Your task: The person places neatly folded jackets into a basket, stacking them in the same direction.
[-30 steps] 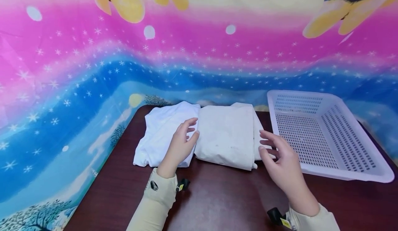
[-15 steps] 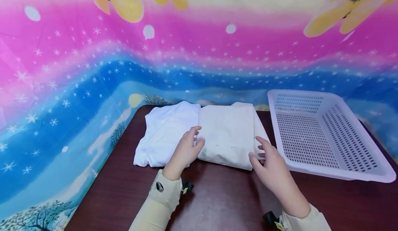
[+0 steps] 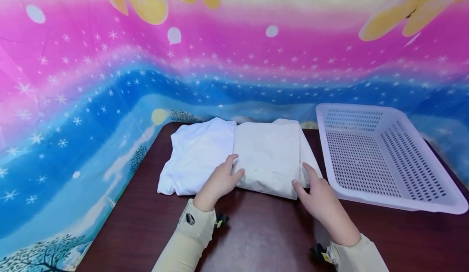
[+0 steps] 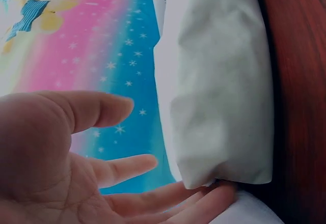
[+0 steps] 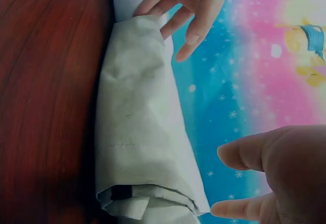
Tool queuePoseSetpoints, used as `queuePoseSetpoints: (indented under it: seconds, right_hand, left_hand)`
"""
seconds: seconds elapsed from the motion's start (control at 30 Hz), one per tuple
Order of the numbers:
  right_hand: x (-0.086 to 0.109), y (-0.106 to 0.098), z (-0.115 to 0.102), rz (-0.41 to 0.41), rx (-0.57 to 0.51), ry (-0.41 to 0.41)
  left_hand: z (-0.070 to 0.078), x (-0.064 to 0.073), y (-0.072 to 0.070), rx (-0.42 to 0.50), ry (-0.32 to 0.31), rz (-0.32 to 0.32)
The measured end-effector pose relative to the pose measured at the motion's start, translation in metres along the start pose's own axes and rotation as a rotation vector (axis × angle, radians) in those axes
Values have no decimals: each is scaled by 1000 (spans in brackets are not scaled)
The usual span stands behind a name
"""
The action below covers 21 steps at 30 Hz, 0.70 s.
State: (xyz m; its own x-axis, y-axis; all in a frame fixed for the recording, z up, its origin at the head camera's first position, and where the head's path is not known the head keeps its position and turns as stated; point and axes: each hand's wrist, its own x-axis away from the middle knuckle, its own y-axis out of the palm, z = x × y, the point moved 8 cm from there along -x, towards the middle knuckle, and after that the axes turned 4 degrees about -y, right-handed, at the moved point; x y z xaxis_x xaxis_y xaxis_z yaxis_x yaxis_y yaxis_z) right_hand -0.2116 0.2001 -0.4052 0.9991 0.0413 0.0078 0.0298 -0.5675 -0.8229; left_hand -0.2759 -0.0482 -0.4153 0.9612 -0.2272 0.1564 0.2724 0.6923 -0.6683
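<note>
On the bench (image 3: 256,235), a basket (image 3: 395,204) stands right of a folded beige cloth (image 3: 267,154), which adjoins a white cloth (image 3: 199,156). The left hand (image 3: 220,181) and right hand (image 3: 322,198) flank the beige cloth, fingers (image 4: 137,202) well parted from thumbs, gripping nothing; left fingertips meet its edge.

1. Left hand (image 4: 76,183) was cropped at eight o'clock, left wrist view.
2. Right hand (image 5: 293,178) was cropped at four o'clock, right wrist view.
3. Marks (image 3: 276,172) on the beige cloth (image 3: 269,150) were too small to identify.
</note>
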Motion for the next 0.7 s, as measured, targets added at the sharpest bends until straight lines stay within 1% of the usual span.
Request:
queuePoseSetpoints:
  seconds: [0.13, 0.23, 0.33, 0.4, 0.53, 0.7]
  right_hand:
    - [-2, 9, 7, -65, 17, 33]
    - [-3, 16, 12, -115, 19, 57]
    - [-4, 20, 17, -132, 9, 75]
    - [-5, 21, 19, -130, 0, 80]
    - [-9, 24, 22, -97, -55, 42]
    - [-17, 33, 27, -49, -167, 9]
  left_hand:
    - [-3, -2, 8, -30, -13, -39]
    - [-3, -3, 12, -36, -15, -52]
    - [-3, -5, 17, -24, -4, -63]
    - [-2, -7, 21, -10, 20, -71]
    - [0, -8, 30, 6, 61, -72]
    - [-1, -9, 36, 22, 65, -34]
